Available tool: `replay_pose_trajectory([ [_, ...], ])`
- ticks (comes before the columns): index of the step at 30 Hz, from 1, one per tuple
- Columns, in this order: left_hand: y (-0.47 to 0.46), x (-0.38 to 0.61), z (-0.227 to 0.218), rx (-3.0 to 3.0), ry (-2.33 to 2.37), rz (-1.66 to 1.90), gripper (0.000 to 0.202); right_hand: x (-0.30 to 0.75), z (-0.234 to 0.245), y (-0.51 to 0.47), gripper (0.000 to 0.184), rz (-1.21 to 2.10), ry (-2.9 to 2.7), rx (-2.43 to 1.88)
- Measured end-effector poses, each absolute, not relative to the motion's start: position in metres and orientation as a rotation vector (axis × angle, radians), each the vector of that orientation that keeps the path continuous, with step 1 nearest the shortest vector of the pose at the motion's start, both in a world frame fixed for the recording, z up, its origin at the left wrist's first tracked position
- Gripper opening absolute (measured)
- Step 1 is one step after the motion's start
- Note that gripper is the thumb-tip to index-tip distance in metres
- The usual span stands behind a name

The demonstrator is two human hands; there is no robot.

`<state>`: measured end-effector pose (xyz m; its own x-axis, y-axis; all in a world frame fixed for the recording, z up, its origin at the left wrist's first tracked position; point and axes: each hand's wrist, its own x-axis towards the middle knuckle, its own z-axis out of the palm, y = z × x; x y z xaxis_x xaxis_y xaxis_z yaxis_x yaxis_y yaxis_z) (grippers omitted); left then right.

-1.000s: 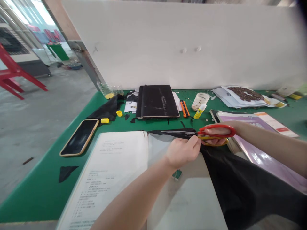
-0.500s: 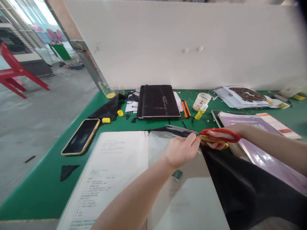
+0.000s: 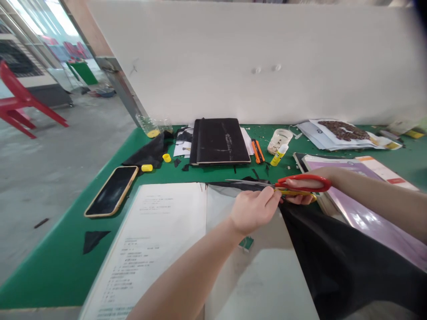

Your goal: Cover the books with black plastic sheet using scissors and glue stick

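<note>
An open book (image 3: 173, 249) lies before me on the green table, with a sheet of thin black material (image 3: 347, 253) reaching out from under its right side. My left hand (image 3: 256, 209) is closed in a pinch on the black material near the top right of the book; its fingertips partly hide the edge. In my right hand (image 3: 302, 189) are scissors (image 3: 300, 183) with one red and one yellow handle. Their blades point left along the book's top edge, beside the black material, just past my left fingertips.
A phone (image 3: 111, 191) and black scraps (image 3: 95, 241) lie at left. Behind the book are a black-covered book (image 3: 220, 141), an orange cutter (image 3: 258, 151), a glue stick (image 3: 279, 155) and a clear cup (image 3: 279, 140). Purple-covered books (image 3: 353, 178) lie at right; a white board (image 3: 213, 62) stands behind.
The scissors' blades have come closer together, and their tips have dipped slightly. My left hand still pinches in nearly the same spot.
</note>
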<state>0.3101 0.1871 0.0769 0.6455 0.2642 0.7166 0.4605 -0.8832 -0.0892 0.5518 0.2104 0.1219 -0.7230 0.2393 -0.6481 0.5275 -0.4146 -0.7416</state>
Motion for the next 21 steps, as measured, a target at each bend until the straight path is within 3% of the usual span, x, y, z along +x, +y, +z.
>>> replay_pose_trajectory([
  [21, 0.189, 0.306, 0.077, -2.56, -0.556, -1.205, 0.02, 0.554, 0.113, 0.241, 0.058, -2.221, 1.595, 1.071],
])
